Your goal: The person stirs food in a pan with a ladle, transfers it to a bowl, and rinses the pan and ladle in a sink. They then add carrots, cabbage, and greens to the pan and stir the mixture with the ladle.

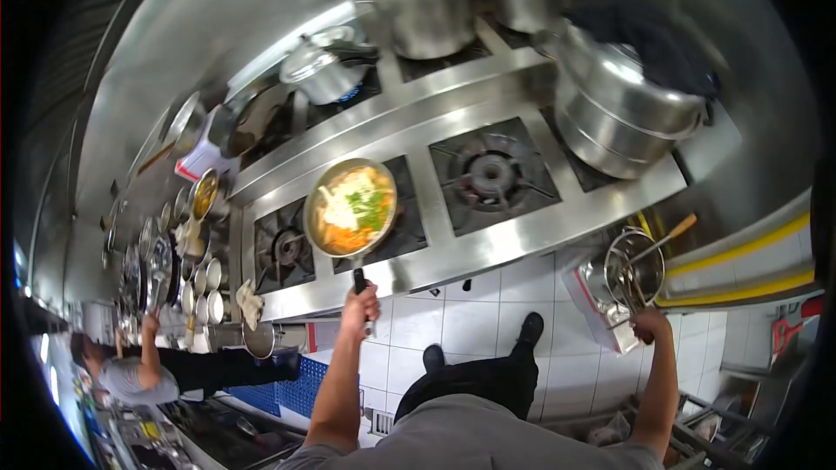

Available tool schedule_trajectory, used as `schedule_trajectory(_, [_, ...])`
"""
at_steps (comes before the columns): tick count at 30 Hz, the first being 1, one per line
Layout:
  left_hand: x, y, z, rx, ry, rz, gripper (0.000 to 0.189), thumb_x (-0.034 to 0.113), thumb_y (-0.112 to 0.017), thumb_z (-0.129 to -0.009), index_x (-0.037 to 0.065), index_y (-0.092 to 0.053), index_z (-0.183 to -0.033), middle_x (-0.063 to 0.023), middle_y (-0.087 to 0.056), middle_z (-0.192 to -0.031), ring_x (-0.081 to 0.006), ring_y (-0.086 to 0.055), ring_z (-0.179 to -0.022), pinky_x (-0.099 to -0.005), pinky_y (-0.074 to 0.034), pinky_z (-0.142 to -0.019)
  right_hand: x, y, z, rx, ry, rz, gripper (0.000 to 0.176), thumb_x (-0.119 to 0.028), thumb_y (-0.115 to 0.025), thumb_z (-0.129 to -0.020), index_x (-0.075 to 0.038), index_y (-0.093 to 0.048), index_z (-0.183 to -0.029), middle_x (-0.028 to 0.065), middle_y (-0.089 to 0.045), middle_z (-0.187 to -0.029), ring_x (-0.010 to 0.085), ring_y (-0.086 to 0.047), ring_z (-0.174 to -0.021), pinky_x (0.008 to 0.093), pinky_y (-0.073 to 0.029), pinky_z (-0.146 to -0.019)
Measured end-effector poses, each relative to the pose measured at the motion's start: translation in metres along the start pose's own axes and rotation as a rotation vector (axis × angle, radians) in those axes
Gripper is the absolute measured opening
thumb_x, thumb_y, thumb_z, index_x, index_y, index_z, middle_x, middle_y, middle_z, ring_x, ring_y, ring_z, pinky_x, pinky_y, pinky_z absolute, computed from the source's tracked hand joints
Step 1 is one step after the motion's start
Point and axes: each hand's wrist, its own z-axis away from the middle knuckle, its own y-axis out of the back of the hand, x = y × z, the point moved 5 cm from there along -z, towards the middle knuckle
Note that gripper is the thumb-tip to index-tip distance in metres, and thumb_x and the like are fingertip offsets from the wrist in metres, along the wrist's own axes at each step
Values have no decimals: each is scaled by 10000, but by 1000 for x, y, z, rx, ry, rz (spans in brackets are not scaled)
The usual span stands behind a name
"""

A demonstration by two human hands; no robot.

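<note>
My left hand (360, 306) is closed round the black handle of a frying pan (350, 209). Orange, white and green food (357, 207) lies in the pan, which is over a burner of the steel stove. On the right, my right hand (651, 326) is closed on the end of a metal utensil whose other part reaches into a steel pot (635, 252). That pot also holds a utensil with a wooden handle (683, 226). The exact kind of utensil in my right hand is hard to make out.
Large steel pots (421, 9) stand along the stove's back, and a tall one (618, 113) at its right end. A small pot (322, 74) is over a blue flame. White cups (214, 306) stand at left, near a co-worker (144, 374).
</note>
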Motion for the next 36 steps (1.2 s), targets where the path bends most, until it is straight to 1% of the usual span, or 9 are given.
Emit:
schedule_trajectory(6, [10, 42, 9, -158, -24, 45, 227, 69, -652, -849, 96, -431, -892, 37, -413, -587, -63, -400, -412, -248, -351, -346, 11, -97, 81, 323, 192, -628, 226, -210, -612, -870, 2, -558, -813, 73, -552, -626, 182, -538, -464, 341, -460, -409])
schedule_trajectory(10, [29, 66, 27, -241, -3, 30, 222, 43, -629, -832, 65, -427, -919, 14, -434, -590, -87, -421, -413, -274, -379, -352, -1, -179, 130, 590, 309, -692, 263, -252, -553, -920, -25, -543, -788, 54, -529, -612, 162, -503, -428, 328, -432, -395])
schedule_trajectory(13, [48, 74, 45, -290, -2, 7, 199, 63, -638, -838, 68, -439, -854, 13, -440, -585, -79, -411, -404, -269, -388, -353, -7, -252, 175, 743, 424, -710, 136, -180, -538, -932, -51, -510, -899, 12, -457, -573, 137, -446, -373, 300, -378, -351])
schedule_trajectory(16, [70, 73, 50, -325, -33, -9, 191, 80, -635, -842, 71, -445, -828, 14, -431, -571, -86, -410, -402, -273, -384, -361, -57, -314, 256, 922, 578, -711, 157, -150, -536, -953, -18, -498, -1028, 8, -443, -576, 127, -440, -382, 293, -373, -359])
schedule_trajectory(21, [121, 50, 32, -428, -79, 7, 175, 51, -609, -850, 68, -436, -836, -5, -444, -560, -130, -439, -389, -306, -401, -370, -124, -338, 331, 1222, 824, -571, 217, -126, -538, -978, -7, -431, -1125, 17, -458, -608, 106, -481, -467, 268, -395, -423])
schedule_trajectory(25, [108, 58, 100, -390, -109, -6, 177, 72, -612, -844, 85, -444, -788, -2, -412, -506, -127, -418, -391, -297, -372, -388, -156, -329, 324, 881, 869, -885, 243, -112, -510, -994, 11, -449, -1194, 54, -533, -729, 117, -508, -558, 272, -429, -527])
schedule_trajectory(28, [109, 71, 85, -474, -112, -98, 145, 56, -596, -839, 52, -473, -763, -12, -465, -566, -141, -453, -400, -308, -431, -390, -177, -315, 311, 1192, 964, -612, 209, -135, -533, -992, 18, -501, -1131, 75, -566, -814, 127, -521, -672, 276, -446, -619])
schedule_trajectory(31, [110, 67, 59, -461, -59, -41, 92, 55, -583, -856, 22, -518, -801, 1, -460, -571, -117, -445, -432, -309, -442, -407, -196, -336, 299, 1162, 1056, -505, 197, -166, -557, -989, 15, -553, -1066, 86, -575, -847, 132, -511, -750, 275, -436, -669])
schedule_trajectory(36, [61, 84, 33, -456, 16, -12, 121, 45, -598, -856, 39, -495, -794, 1, -474, -584, -107, -468, -434, -292, -433, -396, -248, -368, 341, 875, 990, -303, 222, -202, -583, -978, 3, -581, -1063, 70, -560, -725, 183, -503, -632, 318, -449, -618])
